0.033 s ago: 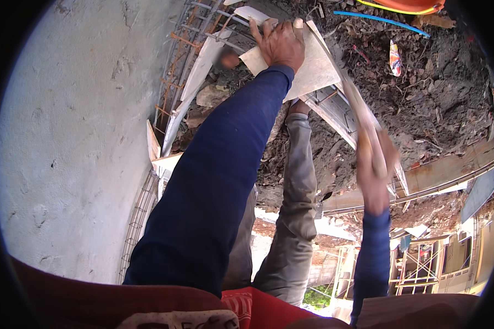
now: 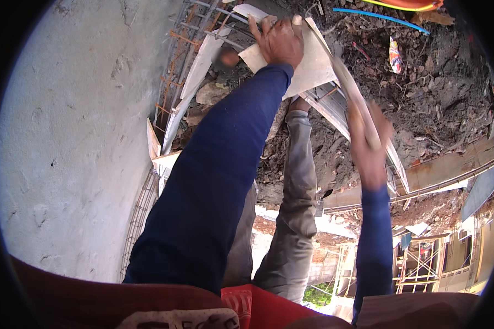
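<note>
My left hand (image 2: 282, 41) presses down on a pale flat board (image 2: 313, 66), its fingers spread over the far part. Along the board's right edge lies a long, narrow, saw-like tool (image 2: 358, 101) with a pale wooden handle. My right hand (image 2: 370, 145) is closed around its near end and blurred by motion. The tool's far end is too thin and blurred to make out. Under the board, narrow wooden strips (image 2: 329, 112) and some metal bars show. My foot (image 2: 298, 105) is partly hidden beneath the board's near edge.
A rough grey wall (image 2: 82, 137) fills the left side. Beside it stand a steel rebar cage (image 2: 173, 77) and pale planks (image 2: 200, 68). Dark soil (image 2: 422, 104) with a blue strip (image 2: 381, 19), a colourful wrapper (image 2: 394, 55) and an orange container (image 2: 406, 4) spreads right. Scaffolding (image 2: 420, 268) stands at the lower right.
My right hand and the saw-like tool have slid a little away from me, along the board's edge. My left hand and the board have hardly moved.
</note>
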`<state>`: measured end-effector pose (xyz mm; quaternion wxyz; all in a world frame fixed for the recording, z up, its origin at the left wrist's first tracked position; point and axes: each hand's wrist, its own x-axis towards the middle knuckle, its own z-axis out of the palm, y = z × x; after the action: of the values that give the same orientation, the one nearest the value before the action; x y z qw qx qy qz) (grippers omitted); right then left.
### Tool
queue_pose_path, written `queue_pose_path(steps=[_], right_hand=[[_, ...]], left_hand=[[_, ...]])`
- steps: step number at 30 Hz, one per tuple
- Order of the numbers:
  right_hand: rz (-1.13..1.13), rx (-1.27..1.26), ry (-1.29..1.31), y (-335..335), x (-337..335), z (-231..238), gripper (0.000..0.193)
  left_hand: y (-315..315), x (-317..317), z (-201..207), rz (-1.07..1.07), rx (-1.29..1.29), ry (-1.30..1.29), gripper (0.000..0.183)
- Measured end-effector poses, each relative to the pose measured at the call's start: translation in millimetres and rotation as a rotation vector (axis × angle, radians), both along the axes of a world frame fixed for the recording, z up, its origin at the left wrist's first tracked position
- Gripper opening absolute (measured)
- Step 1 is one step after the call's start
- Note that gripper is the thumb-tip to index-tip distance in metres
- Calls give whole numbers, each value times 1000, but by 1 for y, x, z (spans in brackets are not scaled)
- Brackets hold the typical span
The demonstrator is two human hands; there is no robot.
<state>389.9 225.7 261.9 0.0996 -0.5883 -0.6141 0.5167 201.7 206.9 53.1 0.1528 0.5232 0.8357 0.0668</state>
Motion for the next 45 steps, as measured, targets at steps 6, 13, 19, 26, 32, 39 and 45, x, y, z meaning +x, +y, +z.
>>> queue_pose_path(steps=[6,13,19,26,32,39,45], right_hand=[[185,54,-80,-7,36,21,27],[-59,-83,62,3,-1,-43,13],[90,-104,-178,-14,41,39,12],[16,-104,-10,-5,22,-16,12],[231,59,-152,-12,59,35,28],[123,-45,-82,-4,34,-3,17],[30,-161,-19,4,31,-17,15]], left_hand=[[0,-9,-9,22,-58,68,41],[3,-5,-15,-24,16,93,47],[1,-11,-11,-30,-43,102,38],[6,-6,-11,-61,-36,120,37],[3,-10,-8,3,-24,102,39],[-2,-13,-16,-84,-17,177,38],[7,-9,-16,-34,-62,70,32]])
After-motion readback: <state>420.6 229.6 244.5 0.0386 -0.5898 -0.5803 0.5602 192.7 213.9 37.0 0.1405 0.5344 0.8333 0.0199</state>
